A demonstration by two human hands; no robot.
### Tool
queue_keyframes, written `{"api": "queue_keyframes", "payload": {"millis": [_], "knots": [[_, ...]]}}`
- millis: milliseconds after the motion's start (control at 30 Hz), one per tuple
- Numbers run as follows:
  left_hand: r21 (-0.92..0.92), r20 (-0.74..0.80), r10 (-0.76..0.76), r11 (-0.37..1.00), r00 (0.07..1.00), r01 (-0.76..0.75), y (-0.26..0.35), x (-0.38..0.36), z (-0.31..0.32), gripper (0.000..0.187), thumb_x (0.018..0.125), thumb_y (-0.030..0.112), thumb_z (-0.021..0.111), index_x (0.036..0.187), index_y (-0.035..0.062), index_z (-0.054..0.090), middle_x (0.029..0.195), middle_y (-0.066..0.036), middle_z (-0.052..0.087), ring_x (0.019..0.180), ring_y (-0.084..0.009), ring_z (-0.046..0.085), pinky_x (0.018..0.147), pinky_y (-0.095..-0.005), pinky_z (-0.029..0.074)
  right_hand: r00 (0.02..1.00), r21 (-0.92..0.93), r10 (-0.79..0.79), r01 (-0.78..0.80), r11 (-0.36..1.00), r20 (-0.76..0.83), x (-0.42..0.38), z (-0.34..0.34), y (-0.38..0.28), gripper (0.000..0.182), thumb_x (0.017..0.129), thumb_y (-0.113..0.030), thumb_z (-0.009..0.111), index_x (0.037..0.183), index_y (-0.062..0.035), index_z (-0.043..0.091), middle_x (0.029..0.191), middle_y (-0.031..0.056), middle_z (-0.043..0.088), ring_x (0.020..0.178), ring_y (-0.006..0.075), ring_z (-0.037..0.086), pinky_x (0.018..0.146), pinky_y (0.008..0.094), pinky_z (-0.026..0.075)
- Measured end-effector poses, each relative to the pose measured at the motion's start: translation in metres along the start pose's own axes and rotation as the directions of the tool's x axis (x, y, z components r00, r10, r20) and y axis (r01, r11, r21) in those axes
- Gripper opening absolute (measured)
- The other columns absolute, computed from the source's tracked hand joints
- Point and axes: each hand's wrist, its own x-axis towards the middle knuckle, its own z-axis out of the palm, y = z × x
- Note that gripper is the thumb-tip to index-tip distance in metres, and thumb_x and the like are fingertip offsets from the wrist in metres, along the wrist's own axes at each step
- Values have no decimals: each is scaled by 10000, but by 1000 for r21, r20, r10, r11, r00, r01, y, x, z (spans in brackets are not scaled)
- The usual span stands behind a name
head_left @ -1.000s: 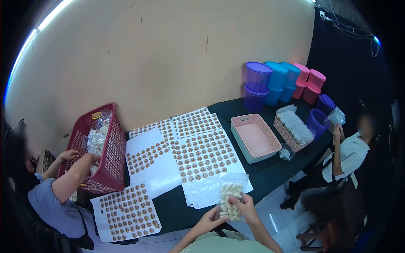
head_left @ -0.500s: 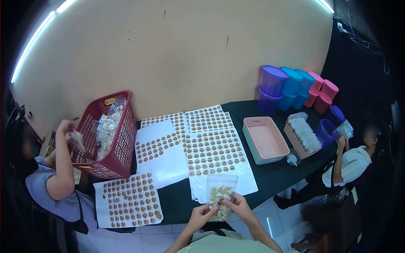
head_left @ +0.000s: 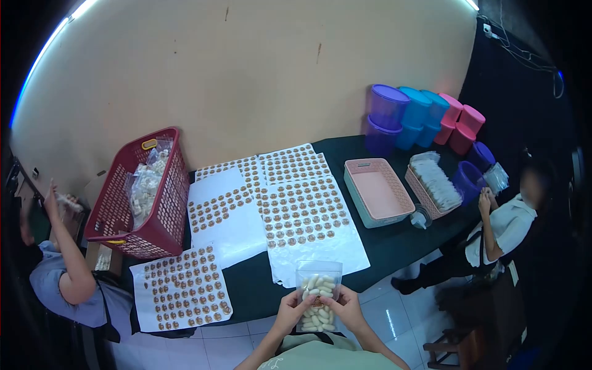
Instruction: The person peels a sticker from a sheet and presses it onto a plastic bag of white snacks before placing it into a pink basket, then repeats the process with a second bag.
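A clear plastic pouch (head_left: 319,282) of pale, oblong pieces is upright in front of my body at the table's near edge. My left hand (head_left: 290,312) grips its left side, and my right hand (head_left: 348,308) grips the right side. Both thumbs press on its front, around a small brown round sticker (head_left: 317,302) that they partly cover. Just beyond the pouch lies a white sticker sheet (head_left: 317,251), with rows of round brown stickers and a bare strip nearest me. Another sticker sheet (head_left: 179,288) lies to the left at the table edge.
A red basket (head_left: 176,203) of filled bags stands at left, beside a person (head_left: 68,277). Stacked pink and green trays (head_left: 379,219), a basket of packets (head_left: 431,182) and colored tubs (head_left: 388,111) are at right. Another person (head_left: 509,228) stands there holding a packet.
The view has shifted slightly. My thumbs now press on the sticker on the more upright pouch. The person at left has taken their hands away from the red basket.
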Motion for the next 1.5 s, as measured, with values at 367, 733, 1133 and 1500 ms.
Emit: {"api": "queue_keyframes", "payload": {"millis": [367, 733, 1133, 1500], "knots": [[173, 41, 44, 984, 998, -51, 6, 9, 3, 275, 797, 170, 592, 1000, -7, 536, 861, -23, 583, 786, -62, 538, 697, -201, 437, 998, 171, 52, -48, 984, -22, -3, -2, -12, 301, 776, -97, 602, 1039, 21, 514, 933, 60, 586, 854, 99, 546, 758, 231, 436], [67, 169, -207, 978, 964, 198, 14, -13, -21, 260, 836, 176, 536, 1030, 5, 510, 891, -40, 563, 807, -94, 562, 682, -205, 459, 986, 203, -92, 120, 972, -141, 35, 1, -7, 220, 839, -175, 532, 984, -12, 507, 886, 27, 563, 793, 67, 521, 709, 214, 426], [383, -562, 421, 895, 712, -228, 110, -35, -160, 235, 844, 248, 521, 868, 21, 578, 675, 3, 545, 556, -46, 493, 533, -177, 425, 981, 32, 181, -183, 982, 62, 64, 1, -4, 201, 844, -138, 488, 999, -22, 541, 861, 68, 585, 727, 103, 545, 645, 200, 417], [313, -748, 537, 803, 390, -507, 189, -4, -282, 768, 848, 429, 433, 1337, 140, -84, 1358, -59, 205, 1153, -262, 368, 895, -387, 348, 935, 18, 18, -12, 1000, -355, 29, -88, -29, 151, 838, -117, 482, 938, -28, 553, 811, 48, 587, 656, 83, 533, 606, 184, 403]]}}
